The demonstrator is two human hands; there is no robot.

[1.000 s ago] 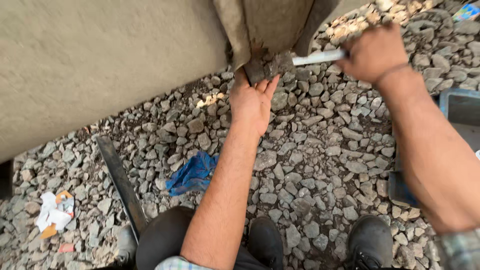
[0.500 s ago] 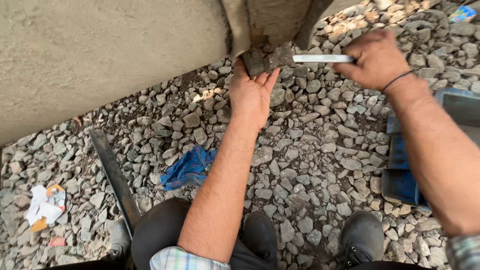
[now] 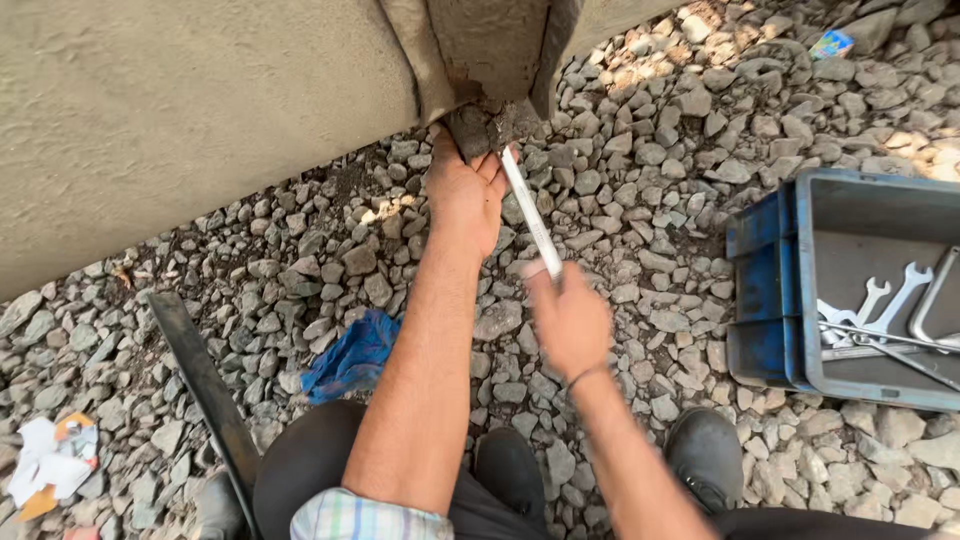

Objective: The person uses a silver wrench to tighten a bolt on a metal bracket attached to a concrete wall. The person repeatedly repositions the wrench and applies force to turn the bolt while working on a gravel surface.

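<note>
My left hand (image 3: 462, 195) reaches up and presses against a dark, rusty fitting (image 3: 482, 125) on the underside of a large dusty beige body (image 3: 190, 110). Its fingers touch the fitting's lower edge. My right hand (image 3: 568, 318), blurred by motion, grips the lower end of a long silver wrench (image 3: 530, 218). The wrench slants up and to the left, and its head meets the fitting beside my left fingers.
Grey ballast stones (image 3: 650, 200) cover the ground. A blue tool tray (image 3: 850, 290) with several silver spanners (image 3: 890, 300) sits at the right. A blue cloth (image 3: 352, 355) lies by my knee, a dark flat bar (image 3: 200, 385) at the left, and paper litter (image 3: 50, 465) in the lower left corner. My black shoes (image 3: 705, 455) are below.
My right hand has swung the wrench handle from horizontal at the upper right down toward me, so it now slants steeply. My left hand has stayed on the fitting.
</note>
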